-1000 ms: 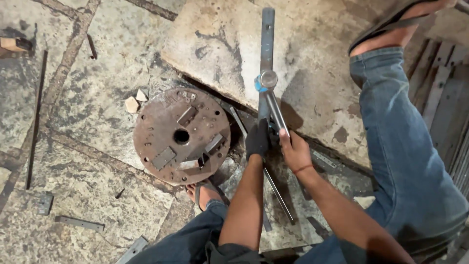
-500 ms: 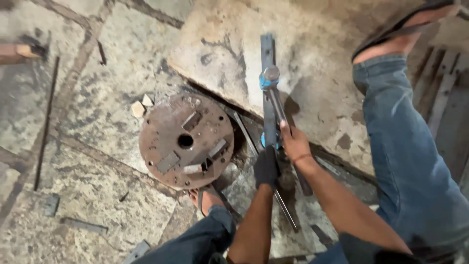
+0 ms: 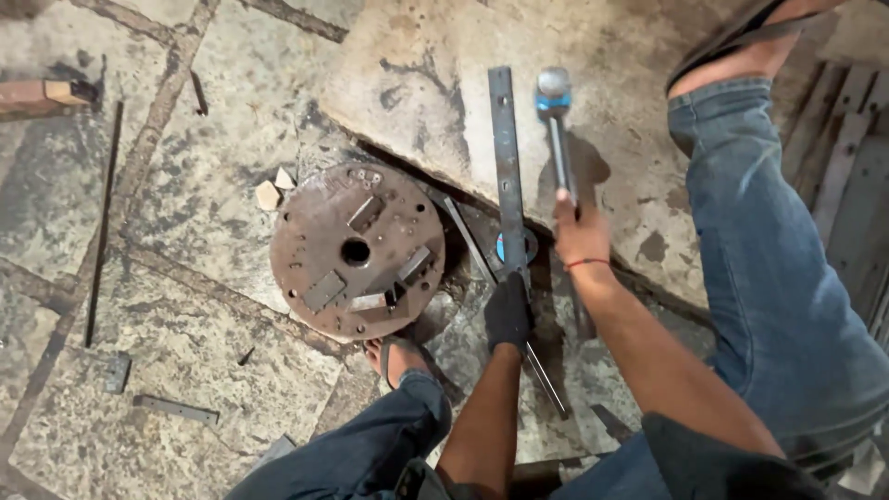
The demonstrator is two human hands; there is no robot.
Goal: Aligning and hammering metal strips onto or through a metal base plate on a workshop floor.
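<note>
My left hand, in a dark glove, grips the near end of a long flat metal bar that lies on a stone slab. My right hand holds a hammer by its handle, the head with a blue collar raised above the slab just right of the bar. A blue round piece shows under the bar near my hands. A rusty round metal plate with a centre hole and bolted blocks lies left of the bar.
My sandalled foot rests by the plate; my other leg in jeans stretches along the right. Thin rods and small metal strips lie on the stone floor at left. Wooden slats at right.
The hammer has lifted off the bar and swung to its right, head now raised over the slab. My left hand stays on the bar's near end.
</note>
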